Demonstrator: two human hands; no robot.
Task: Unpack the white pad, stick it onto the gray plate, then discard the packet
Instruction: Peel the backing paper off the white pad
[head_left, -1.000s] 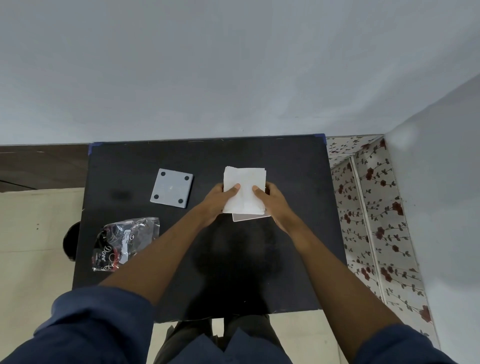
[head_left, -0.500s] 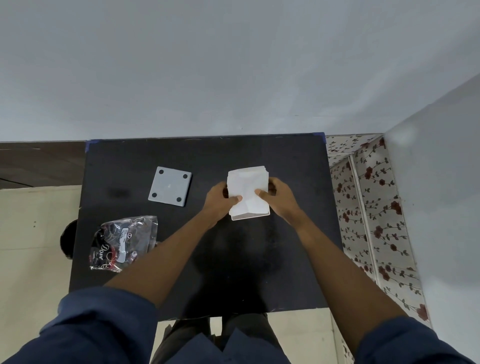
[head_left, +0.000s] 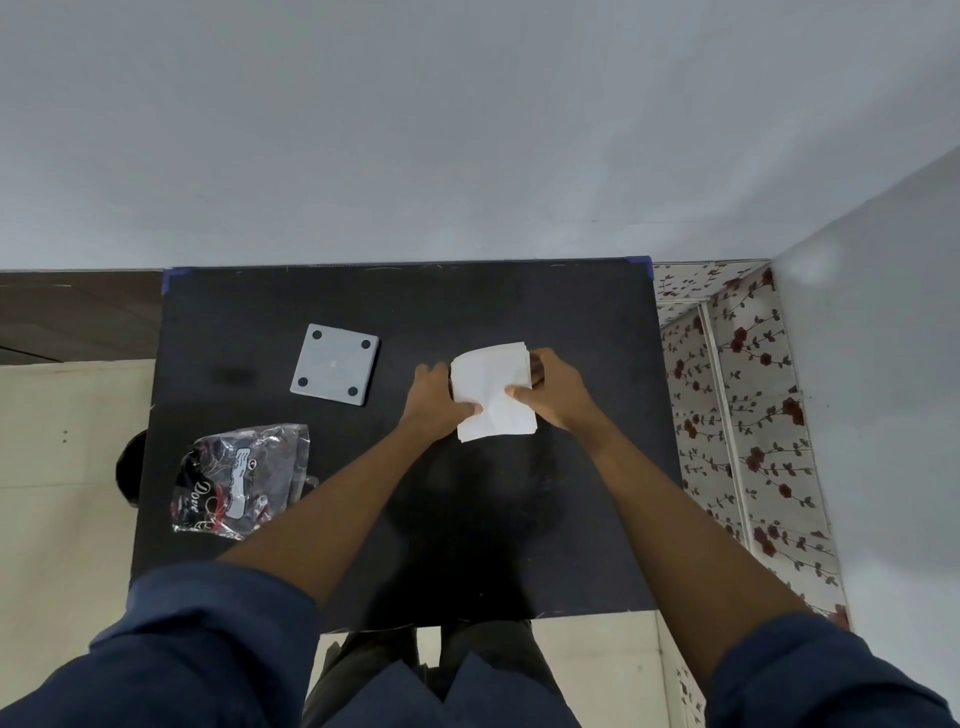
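1. Holding the white packet (head_left: 493, 392) in both hands above the black table (head_left: 571, 322), right of centre. Left hand (head_left: 436, 397) pinches its near left edge, thumb on top; right hand (head_left: 553, 392) pinches the right side, thumb on top, other fingers (head_left: 537, 366) curled behind it. Both hands are closed on the packet, neither flat nor spread.
2. Packet looks creased and lifted at the far end. Cannot tell whether its seal is broken; no pad shows outside it. Judgement: unpacking is under way, not complete.
3. Gray plate (head_left: 335, 364) lies flat on the table to the left, well apart from the packet. Four dark dots mark its corners; its top face is bare. Sticking step not yet done.
4. Crinkled clear bag (head_left: 241, 480) with dark print lies at the near left of the table, untouched by either hand. Whether it has a part in the task I cannot tell.
5. Remaining, as I judge it: free the pad, carry it left, press it onto the plate, then discard the empty packet. No bin is visible.
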